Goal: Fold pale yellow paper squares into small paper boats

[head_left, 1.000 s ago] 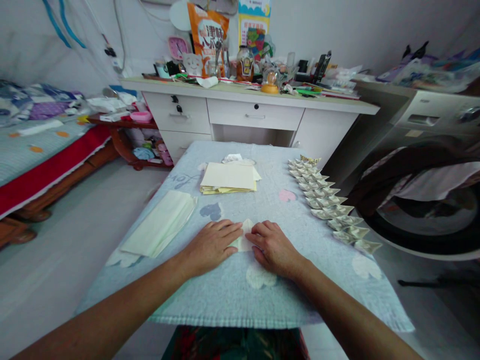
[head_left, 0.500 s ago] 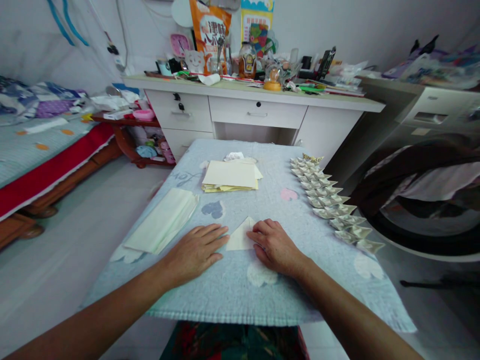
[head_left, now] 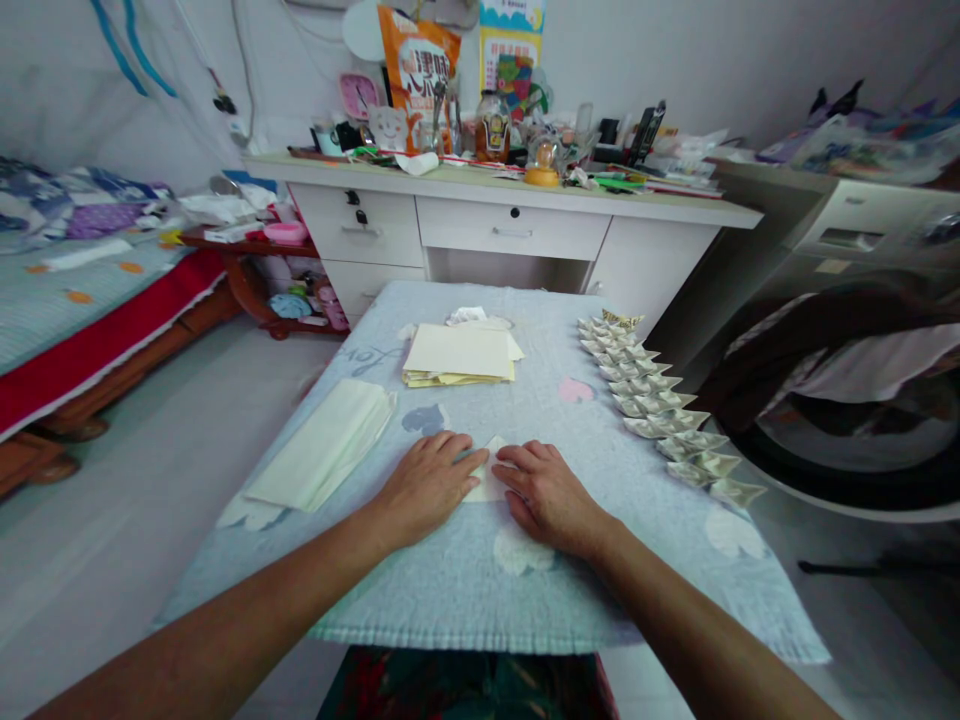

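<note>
A small piece of cream paper (head_left: 492, 487), folded to a peak at the top, lies flat on the cloth-covered table in front of me. My left hand (head_left: 429, 484) rests palm down over its left side, fingers stretched out and lying on the paper. From the right, my right hand (head_left: 551, 492) grips the right edge, its fingers bent and the thumb tucked below. Both hands cover much of the sheet, so its side folds are partly hidden.
Beyond my hands sits a stack of cream paper sheets (head_left: 457, 352). Longer pale sheets (head_left: 322, 445) lie at the left. Folded paper boats (head_left: 656, 400) line the table's right side. Behind stands a cluttered white desk (head_left: 517, 235), with a washing machine (head_left: 847, 240) at the right.
My left hand has moved right and slightly up, from the paper's left edge onto the paper. My right hand stays in nearly the same place.
</note>
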